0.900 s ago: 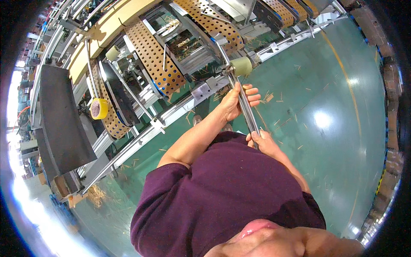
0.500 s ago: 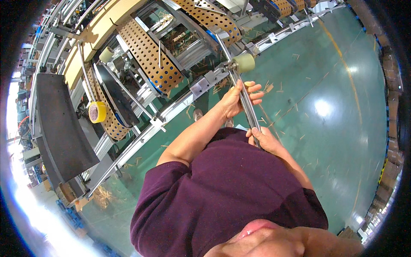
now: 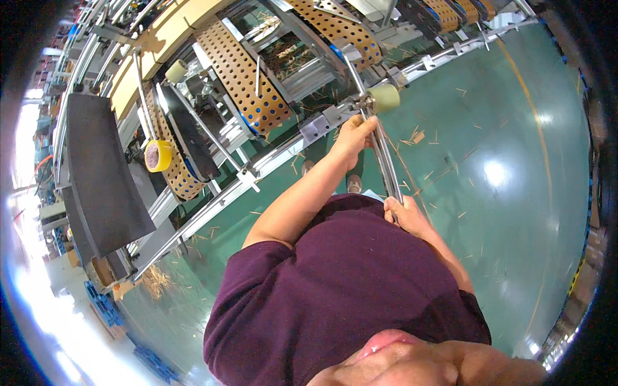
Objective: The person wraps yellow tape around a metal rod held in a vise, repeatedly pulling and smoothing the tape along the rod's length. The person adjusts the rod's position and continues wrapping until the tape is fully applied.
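A bundle of slim shiny metal rods [image 3: 387,166] slants between my body and the machine's front edge. My left hand [image 3: 354,139] is closed round its far end, thumb on top, just below a metal clamp [image 3: 362,103]; its fingertips are partly hidden. Close to my waist, my right hand [image 3: 407,216] grips the near end of the rods. A pale green roller [image 3: 385,99] sits beside the clamp. Whether the rods touch the clamp, I cannot tell.
Perforated tan belts [image 3: 241,77] run across the machine, behind its metal front rail [image 3: 219,202]. A yellow tape roll [image 3: 158,156] hangs on a rod at the left, near a dark curved panel [image 3: 103,174]. Thin wooden sticks litter the green floor [image 3: 476,212].
My left hand has slid up the rods toward the clamp, and its outstretched fingers have curled round them. My right hand still grips the near end. The view has shifted slightly.
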Tool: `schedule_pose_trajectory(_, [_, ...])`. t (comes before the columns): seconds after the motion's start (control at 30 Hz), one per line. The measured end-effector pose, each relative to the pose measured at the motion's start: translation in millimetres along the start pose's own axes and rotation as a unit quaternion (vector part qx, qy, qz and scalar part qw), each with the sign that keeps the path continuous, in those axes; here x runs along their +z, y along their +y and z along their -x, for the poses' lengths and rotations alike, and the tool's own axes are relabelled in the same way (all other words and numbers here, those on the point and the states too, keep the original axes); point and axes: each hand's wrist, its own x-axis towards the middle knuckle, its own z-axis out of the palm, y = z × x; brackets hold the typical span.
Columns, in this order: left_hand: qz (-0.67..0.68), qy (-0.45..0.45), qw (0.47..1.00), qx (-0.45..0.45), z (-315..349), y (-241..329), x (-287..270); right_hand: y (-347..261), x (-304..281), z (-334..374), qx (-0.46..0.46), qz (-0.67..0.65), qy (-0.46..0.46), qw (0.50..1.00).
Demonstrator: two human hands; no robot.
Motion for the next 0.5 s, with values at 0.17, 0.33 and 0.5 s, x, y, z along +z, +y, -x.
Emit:
schedule_pose_trajectory(0.17, [-0.193, 0.108, 0.958, 0.181, 23.1, 25.4, -67.8, 4.7, -1.7, -5.5, -0.028, 0.059, 0.014, 0.998])
schedule_pose_trajectory(0.33, [-0.257, 0.363, 0.827, 0.343, 67.7, 41.9, -147.9, 21.2, -9.0, -9.0, -0.011, 0.009, 0.007, 1.000])
schedule_pose_trajectory(0.5, [-0.534, 0.612, 0.474, 0.339, 140.6, 99.3, -247.0, 24.5, -10.8, -8.9, -0.005, -0.041, 0.001, 0.999])
